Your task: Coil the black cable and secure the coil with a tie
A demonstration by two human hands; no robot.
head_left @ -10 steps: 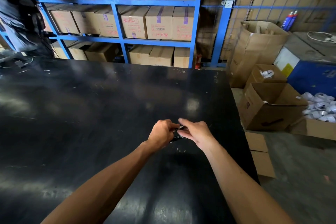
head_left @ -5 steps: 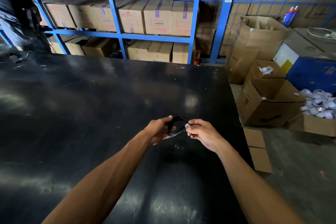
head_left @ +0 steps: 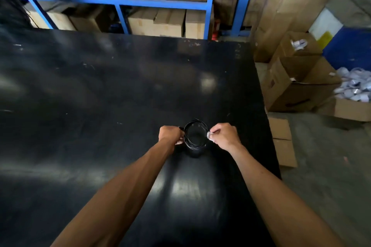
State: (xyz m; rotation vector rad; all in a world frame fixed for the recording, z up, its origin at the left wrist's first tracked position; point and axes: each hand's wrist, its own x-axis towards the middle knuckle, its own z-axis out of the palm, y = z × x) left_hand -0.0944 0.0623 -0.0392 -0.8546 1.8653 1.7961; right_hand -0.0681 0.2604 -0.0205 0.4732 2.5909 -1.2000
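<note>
A: Where is the black cable [head_left: 195, 134]?

B: Just above the black table [head_left: 100, 96], near its right edge, wound into one round coil. The left hand [head_left: 170, 134] has its fingers closed on the coil's left side; the right hand [head_left: 224, 136] pinches a small pale piece [head_left: 210, 135], possibly the tie, against the coil's right side.

A: What might fail?

B: If the left fingers loosen, the loops may spring apart. The piece could also slip before it wraps around.

A: Counts?

B: One coil, one pale piece, two hands.
</note>
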